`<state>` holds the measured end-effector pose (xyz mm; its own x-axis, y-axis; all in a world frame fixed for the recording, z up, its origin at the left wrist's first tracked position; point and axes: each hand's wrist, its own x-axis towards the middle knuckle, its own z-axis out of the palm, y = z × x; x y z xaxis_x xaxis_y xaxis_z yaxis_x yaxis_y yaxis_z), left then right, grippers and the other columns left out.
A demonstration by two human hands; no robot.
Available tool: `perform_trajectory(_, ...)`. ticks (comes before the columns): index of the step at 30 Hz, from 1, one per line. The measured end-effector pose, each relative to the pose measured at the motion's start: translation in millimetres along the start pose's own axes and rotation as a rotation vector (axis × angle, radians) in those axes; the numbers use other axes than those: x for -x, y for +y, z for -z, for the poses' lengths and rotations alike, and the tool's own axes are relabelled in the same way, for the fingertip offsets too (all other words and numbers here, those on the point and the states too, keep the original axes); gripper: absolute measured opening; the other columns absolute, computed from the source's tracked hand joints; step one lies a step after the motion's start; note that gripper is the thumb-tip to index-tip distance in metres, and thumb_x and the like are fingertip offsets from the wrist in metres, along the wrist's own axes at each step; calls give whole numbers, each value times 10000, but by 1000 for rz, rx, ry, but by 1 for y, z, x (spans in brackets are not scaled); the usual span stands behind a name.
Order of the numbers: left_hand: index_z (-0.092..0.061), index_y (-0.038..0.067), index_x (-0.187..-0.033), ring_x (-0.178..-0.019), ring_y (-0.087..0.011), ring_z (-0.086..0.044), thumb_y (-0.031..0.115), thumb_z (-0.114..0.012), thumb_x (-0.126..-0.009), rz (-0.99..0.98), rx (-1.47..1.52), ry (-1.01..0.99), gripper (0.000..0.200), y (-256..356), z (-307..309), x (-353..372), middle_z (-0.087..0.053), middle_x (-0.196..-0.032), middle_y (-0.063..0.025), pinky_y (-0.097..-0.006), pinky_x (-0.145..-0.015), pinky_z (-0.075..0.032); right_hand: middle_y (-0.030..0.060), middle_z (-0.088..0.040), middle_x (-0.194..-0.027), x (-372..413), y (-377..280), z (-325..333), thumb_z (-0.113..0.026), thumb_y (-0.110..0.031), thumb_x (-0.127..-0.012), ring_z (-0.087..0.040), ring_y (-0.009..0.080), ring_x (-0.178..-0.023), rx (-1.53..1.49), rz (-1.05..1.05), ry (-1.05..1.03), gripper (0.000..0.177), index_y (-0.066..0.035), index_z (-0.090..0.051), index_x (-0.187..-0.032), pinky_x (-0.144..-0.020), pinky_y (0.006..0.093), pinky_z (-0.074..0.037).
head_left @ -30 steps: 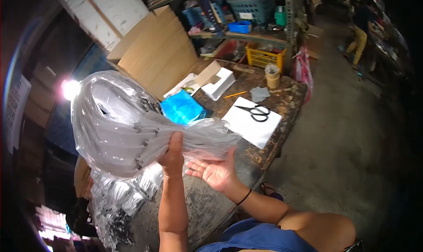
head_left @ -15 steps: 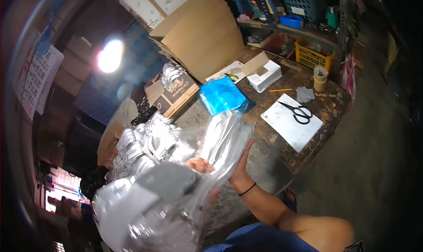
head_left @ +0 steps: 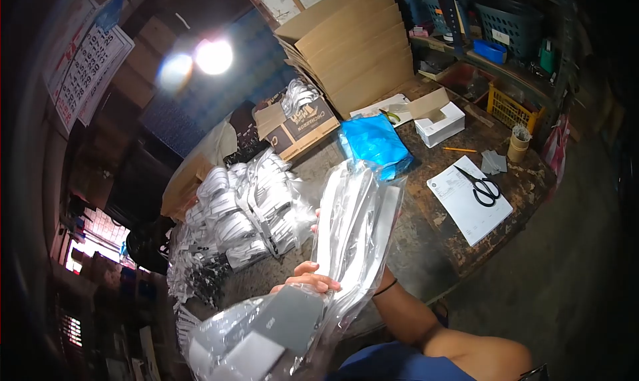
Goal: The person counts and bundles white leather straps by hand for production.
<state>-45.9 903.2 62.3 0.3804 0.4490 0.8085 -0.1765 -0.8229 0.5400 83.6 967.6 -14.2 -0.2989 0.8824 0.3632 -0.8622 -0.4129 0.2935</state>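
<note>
A clear plastic bag (head_left: pixel 356 228) with long white strips inside is held up in front of me. My left hand (head_left: pixel 316 278) grips its lower left side, fingers closed over the plastic. Behind the bag, my right hand (head_left: pixel 387 276) supports it from the right, mostly hidden, with a black band at the wrist. Fingertips show at the bag's left edge. Below the left hand hangs more clear plastic holding a grey card (head_left: pixel 289 318) with small lettering and a white piece. A large pile of bundled white strips (head_left: pixel 246 204) lies on the table to the left.
A blue plastic packet (head_left: pixel 376 144) lies just beyond the bag. Black scissors (head_left: pixel 486 193) rest on a white paper sheet (head_left: pixel 459 211) at right. Farther back are a printed carton (head_left: pixel 303 128), flattened cardboard (head_left: pixel 359 48), a small white box (head_left: pixel 442 126) and a yellow crate (head_left: pixel 512 108).
The bag has turned more toward the camera and steadied. The hanging grey card has moved down and right in view. My left hand still holds the bag; the camera view has shifted left.
</note>
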Motion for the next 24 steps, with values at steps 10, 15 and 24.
perform_trajectory(10,-554,26,-1109,-963,-212,-625,132,-593,-871,415,-140,1,263,14,5,3,-649,-961,-103,-400,-950,-410,235,-358,-1392,-3,4,-42,-393,-685,-826,-401,398,-1238,-482,-631,-436,834,-123,-304,-1436,-987,607,-331)
perform_trajectory(15,-593,39,-1096,-978,-191,-617,123,-658,-827,669,-217,-12,289,23,5,5,-651,-992,-80,-372,-920,-442,168,-476,-1260,13,-6,-21,-414,-506,-925,-529,322,-1052,-129,-168,246,611,-80,-407,-1362,-881,561,-429)
perform_trajectory(24,-625,17,-1074,-979,-153,-601,52,-744,-749,1164,-334,44,348,25,-12,-12,-643,-1034,-52,-306,-842,-496,162,-488,-1249,5,-15,24,-415,-494,-929,-536,306,-1044,-66,-187,238,599,-68,-415,-1350,-871,526,-443)
